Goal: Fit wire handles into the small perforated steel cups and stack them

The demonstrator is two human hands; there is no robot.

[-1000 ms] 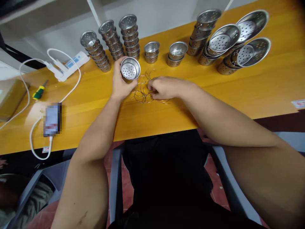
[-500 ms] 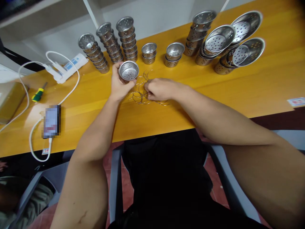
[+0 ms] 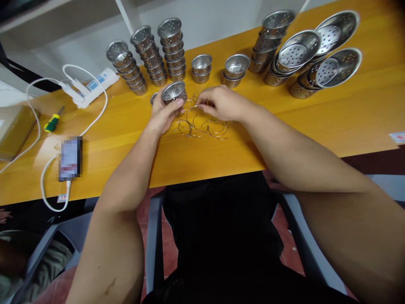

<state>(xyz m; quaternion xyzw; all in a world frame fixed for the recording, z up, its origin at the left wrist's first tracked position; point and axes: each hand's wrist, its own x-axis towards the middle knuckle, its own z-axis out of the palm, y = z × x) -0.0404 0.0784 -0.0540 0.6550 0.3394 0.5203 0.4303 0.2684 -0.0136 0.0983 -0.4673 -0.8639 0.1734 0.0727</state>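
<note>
My left hand [image 3: 163, 113] is closed around a small perforated metal cup [image 3: 174, 91], its thumb on the near side and the cup's mouth tilted up. Part of another metal rim [image 3: 153, 98] shows on the table behind that hand, mostly hidden. Just to the right, my right hand [image 3: 219, 102] pinches a thin wire ring [image 3: 190, 109] at its fingertips, held above the table near the cup. Beneath and between both hands lies a loose tangle of thin wire rings [image 3: 190, 128].
Stacks of perforated cups [image 3: 175, 52] line the back left, with two short stacks [image 3: 201, 69] mid-back. Larger perforated cups [image 3: 294, 57] stand nested at the right. A power strip [image 3: 98, 86], a screwdriver [image 3: 52, 123] and a phone [image 3: 70, 158] on a white cable lie left.
My right hand has lifted from the tangle with a wire ring, moving slightly up and away. The cup in my left hand has tilted toward the right hand.
</note>
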